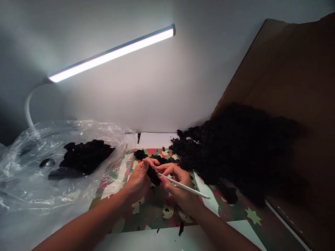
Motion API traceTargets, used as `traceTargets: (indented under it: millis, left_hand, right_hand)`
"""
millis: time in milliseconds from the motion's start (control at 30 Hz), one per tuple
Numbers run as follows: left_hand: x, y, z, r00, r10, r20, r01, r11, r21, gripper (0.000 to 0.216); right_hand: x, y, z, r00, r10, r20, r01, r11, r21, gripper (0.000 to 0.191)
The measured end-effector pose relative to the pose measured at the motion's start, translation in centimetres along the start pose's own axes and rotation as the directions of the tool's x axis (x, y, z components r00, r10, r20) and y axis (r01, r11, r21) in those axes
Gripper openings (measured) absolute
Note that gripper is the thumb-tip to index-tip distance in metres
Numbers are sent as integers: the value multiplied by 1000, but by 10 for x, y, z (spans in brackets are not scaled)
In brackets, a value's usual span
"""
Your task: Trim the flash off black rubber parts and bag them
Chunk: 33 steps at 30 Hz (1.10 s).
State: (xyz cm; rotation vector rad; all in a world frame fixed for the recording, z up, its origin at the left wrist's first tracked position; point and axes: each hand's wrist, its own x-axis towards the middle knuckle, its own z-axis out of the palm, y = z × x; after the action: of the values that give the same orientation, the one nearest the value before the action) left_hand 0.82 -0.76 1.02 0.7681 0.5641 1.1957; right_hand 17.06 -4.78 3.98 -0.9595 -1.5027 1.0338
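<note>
My left hand (141,177) is closed around a small black piece (154,175), dark and flat-looking, whose exact kind I cannot make out. In my right hand (180,181) is a thin white pen-like tool (187,188), its back end pointing down to the right. The tool's front end meets the black piece, where fingers partly hide it. Both hands are close together above a patterned red, green and cream sheet (136,223). Small black scraps (181,228) lie on and around this sheet.
A large heap of black pieces (235,150) leans against a cardboard sheet (295,76) on the right. At left, a clear plastic bag (23,188) holds more black pieces (86,157). A lit tube lamp (112,54) on a bent white neck hangs above.
</note>
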Motion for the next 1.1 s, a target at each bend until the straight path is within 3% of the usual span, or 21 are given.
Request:
traceTargets:
  millis: [133,233,400,567,700,767,900,1000,1100]
  left_hand:
    - [2,-1,0,999,51,-14,-49,996,73,50]
    - [2,0,-2,995,100,15,-101,980,169,52]
    - [2,-2,-12,984,158,87,-179,905,387,52]
    - [3,-1,-12,969,218,115,-246,832,497,55]
    - [1,7,-4,941,336,44,-295,747,596,61]
    - [-1,13,-1,952,306,5,-239,734,636,54]
    - [-4,21,2,993,120,-14,-92,830,550,40]
    - [-7,19,0,985,148,-85,-83,851,519,40]
    - [-10,13,-1,972,196,-129,-105,853,511,36]
  right_hand:
    - [-1,-2,-3,997,30,70,-23,995,-98,12]
    - [-1,2,-4,993,70,95,-64,996,-66,15]
    - [0,8,-7,986,124,110,-118,991,-59,18]
    - [-2,7,-6,984,129,123,-110,982,-151,17]
    - [-2,4,-5,999,-20,41,31,959,-283,19]
    - [-1,4,-6,992,-129,9,124,926,-356,20]
    - [-2,6,-8,978,-203,50,205,881,-427,16]
    - [-3,7,-5,965,-238,109,262,851,-456,15]
    - [-2,10,-2,918,-368,149,386,737,-556,16]
